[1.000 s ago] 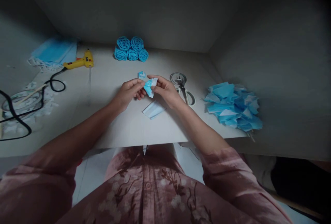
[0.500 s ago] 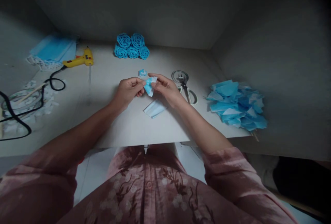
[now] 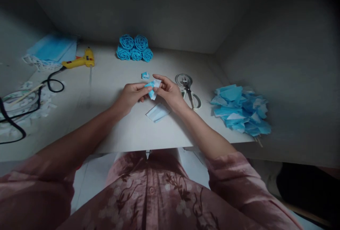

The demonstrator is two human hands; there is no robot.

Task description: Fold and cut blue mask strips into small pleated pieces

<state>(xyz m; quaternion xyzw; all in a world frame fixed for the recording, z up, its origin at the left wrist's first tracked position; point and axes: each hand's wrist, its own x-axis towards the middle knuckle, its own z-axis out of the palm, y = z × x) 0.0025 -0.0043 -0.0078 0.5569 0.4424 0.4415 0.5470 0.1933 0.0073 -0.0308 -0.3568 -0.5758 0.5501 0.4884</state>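
A folded piece of blue-and-white mask fabric is pinched between both hands above the middle of the table. My left hand grips its left side between thumb and fingers. On its right side, my right hand holds it with the thumb in front, the index finger stretched past it. Just beyond my fingers lies a small folded blue piece. Nearer to me, a flat pale-blue mask piece rests on the table below the hands.
Scissors lie right of my hands by a round tape roll. Several blue rolled roses stand at the back. A yellow glue gun, masks and a black cord are left; a blue fabric bunch is right.
My fingers have shifted slightly on the fabric, and its folded shape has changed a little. The whole view has moved slightly; the things on the table lie as before.
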